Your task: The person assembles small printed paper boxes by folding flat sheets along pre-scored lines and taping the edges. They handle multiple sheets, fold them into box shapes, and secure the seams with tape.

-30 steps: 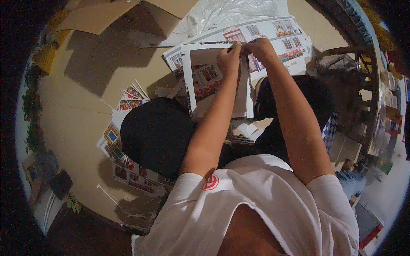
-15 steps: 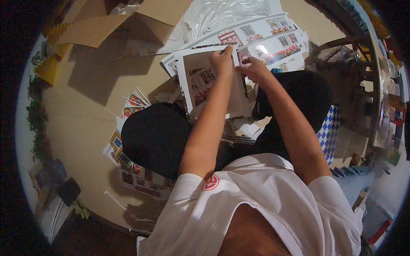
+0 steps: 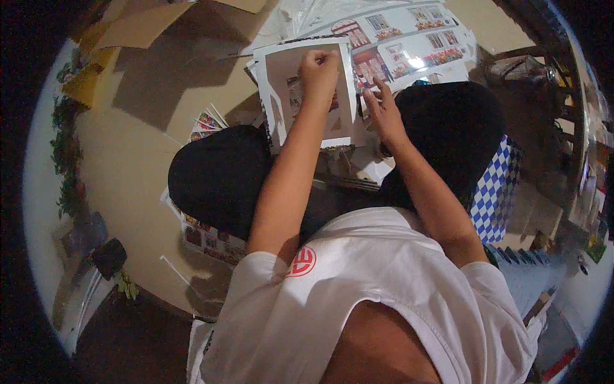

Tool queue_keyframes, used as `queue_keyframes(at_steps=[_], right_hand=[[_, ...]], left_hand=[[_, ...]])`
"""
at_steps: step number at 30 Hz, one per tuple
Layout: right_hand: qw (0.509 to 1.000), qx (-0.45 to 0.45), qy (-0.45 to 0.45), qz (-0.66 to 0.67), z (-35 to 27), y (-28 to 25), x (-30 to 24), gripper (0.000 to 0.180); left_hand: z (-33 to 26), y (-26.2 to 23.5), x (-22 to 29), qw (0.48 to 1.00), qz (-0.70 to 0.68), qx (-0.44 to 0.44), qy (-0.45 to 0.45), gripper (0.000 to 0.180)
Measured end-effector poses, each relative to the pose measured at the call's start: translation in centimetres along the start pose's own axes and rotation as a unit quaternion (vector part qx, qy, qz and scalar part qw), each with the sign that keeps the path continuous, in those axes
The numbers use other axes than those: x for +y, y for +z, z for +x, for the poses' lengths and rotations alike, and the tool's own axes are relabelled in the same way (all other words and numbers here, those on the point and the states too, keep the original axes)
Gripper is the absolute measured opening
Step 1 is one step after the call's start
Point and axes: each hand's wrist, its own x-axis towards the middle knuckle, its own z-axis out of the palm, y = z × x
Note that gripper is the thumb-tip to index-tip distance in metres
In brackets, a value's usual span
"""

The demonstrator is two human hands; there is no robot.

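Note:
An open box-like model frame (image 3: 338, 142) with white edges and dark patterned outer sides stands between my knees. Small printed window and flower pictures show inside it, partly covered by my left forearm. Over its upper part is my left hand (image 3: 319, 75), fingers curled together; whatever they may pinch is too small to see. Along the frame's right wall, my right hand (image 3: 382, 114) has its fingers spread and grips nothing; whether its fingertips touch the wall I cannot tell. Beyond the frame lie printed house-front sheets (image 3: 398, 56) with windows and flowers.
A brown cardboard box (image 3: 144, 27) sits at the far left, with crumpled clear plastic (image 3: 288, 20) beside it. Thin printed pieces and white strips (image 3: 210, 121) lie past my left knee. On the right are a blue-and-white checkered panel (image 3: 497, 192) and a cluttered dark shelf (image 3: 566, 109).
My left hand has let go of the frame's upper right edge and moved left, over its opening. My right hand's fingers have spread and dropped lower along the right wall. The view has shifted.

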Motion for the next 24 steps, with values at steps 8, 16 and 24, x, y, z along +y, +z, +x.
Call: queue_keyframes(at_steps=[8,16,24], right_hand=[[0.981,0.038,-0.164,-0.100,2.6,2.0,-0.4,0.059],[0.988,0.013,-0.066,-0.140,2.7,3.3,0.4,0.055],[0.973,0.010,0.000,-0.231,2.4,3.3,-0.6,0.055]], left_hand=[[-3.6,-7.4,-0.5,0.890,0.359,0.238,0.150,0.054],[-3.3,-8.8,-5.7,0.914,0.367,0.164,0.059,0.050],[-3.4,-8.9,-5.2,0.939,0.311,0.141,0.030,0.043]])
